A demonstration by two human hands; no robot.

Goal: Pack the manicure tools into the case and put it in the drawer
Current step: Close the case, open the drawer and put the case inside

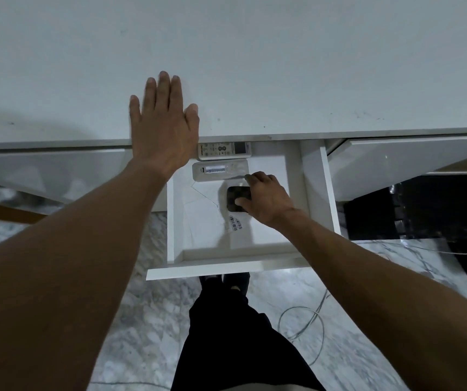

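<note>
I count one black case (236, 199), two white remotes (223, 150) at the drawer's (226, 268) back edge, one barcode label (235, 223), two hands.

Two white remotes (224, 149) beside barcoded paper (235, 223); cable (301, 331) on marble floor (147, 320)

Desk top (283, 66): matt white, smooth, lightly speckled. Drawer (315, 193): smooth white laminate, satin. Case (233, 200): matt black, material unclear. Remotes (223, 150): glossy white plastic. Paper (206, 221): creased white sheet lining the drawer. Floor (147, 320): polished grey marble. Trousers (235, 348): black cloth.
</note>
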